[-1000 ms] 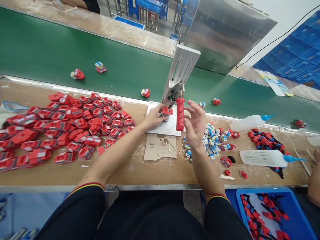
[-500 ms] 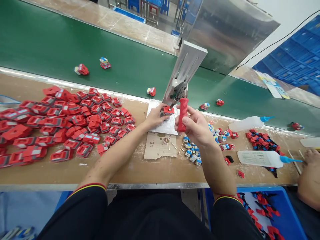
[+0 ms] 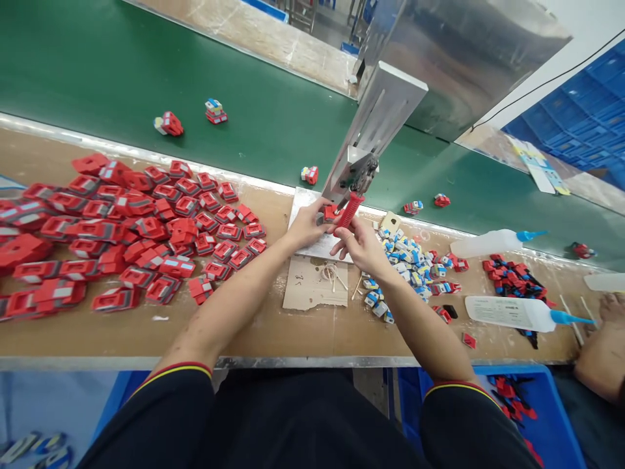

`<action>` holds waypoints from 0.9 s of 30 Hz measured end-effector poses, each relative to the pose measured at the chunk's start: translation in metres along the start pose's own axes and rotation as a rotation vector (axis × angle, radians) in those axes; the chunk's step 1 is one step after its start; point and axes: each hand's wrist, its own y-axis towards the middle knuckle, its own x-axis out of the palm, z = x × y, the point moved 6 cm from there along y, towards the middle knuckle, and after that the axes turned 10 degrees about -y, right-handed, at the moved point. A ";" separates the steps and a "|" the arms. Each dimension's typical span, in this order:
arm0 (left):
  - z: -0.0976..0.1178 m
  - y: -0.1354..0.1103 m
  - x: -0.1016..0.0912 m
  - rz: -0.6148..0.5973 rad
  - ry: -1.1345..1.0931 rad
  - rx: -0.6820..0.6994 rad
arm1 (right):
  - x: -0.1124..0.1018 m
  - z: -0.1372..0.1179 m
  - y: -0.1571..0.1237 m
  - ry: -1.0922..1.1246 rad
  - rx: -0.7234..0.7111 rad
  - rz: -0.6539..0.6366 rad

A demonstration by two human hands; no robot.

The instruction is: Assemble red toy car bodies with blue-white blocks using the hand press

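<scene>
A metal toggle clamp (image 3: 362, 172) with a red ribbed handle (image 3: 350, 212) is mounted on an upright slotted plate (image 3: 385, 104). Under it, a red toy-vehicle piece (image 3: 331, 211) lies on a pale metal base plate (image 3: 312, 253), partly hidden by hands and handle. My left hand (image 3: 308, 225) closes its fingers on the left side of that red piece. At the lower end of the clamp handle, my right hand (image 3: 364, 246) has its fingers loosely curled around it, with some fingertips hanging free.
Many red pieces (image 3: 141, 202) cover the bench on the left. Blue-and-white pieces (image 3: 405, 257) lie to the right, near white bottles (image 3: 510, 311) and black-red parts (image 3: 512, 280). A green conveyor (image 3: 263, 124) carries several assembled toys. A co-worker's arm (image 3: 605, 345) is at right.
The clamp handle has tilted downward to the left. My right hand has moved lower and left with it, its grip looser. My left hand stays by the red piece; the view has shifted slightly.
</scene>
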 end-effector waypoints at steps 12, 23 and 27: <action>0.047 -0.070 -0.084 -0.002 0.564 0.066 | -0.025 0.016 -0.091 -0.526 -0.425 0.256; 0.042 -0.143 -0.092 -0.019 1.116 -0.023 | 0.021 0.023 -0.093 -0.793 -0.673 0.091; 0.038 -0.140 -0.090 -0.017 1.032 0.067 | 0.021 0.021 -0.094 -0.855 -0.681 0.081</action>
